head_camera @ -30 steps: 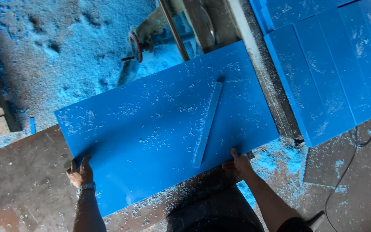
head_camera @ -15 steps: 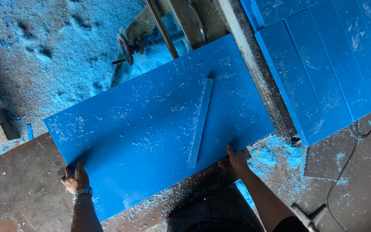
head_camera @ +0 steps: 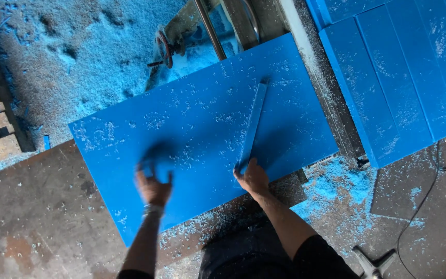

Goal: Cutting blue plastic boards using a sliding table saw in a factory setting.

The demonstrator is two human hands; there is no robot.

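From the head view, the left hand (head_camera: 153,187) has left the blue foam board's (head_camera: 192,134) corner and now hovers mid-panel, blurred, fingers loosely spread — the right hand (head_camera: 254,178) has closed on the narrow blue strip (head_camera: 252,126) lying across the board, ready to lift it.

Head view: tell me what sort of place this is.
Probably a workshop where foam or plastic board is cut. A large blue board lies on a saw table, blue shavings cover the floor, and cut blue boards are stacked alongside. The right hand touches a thin blue offcut strip.
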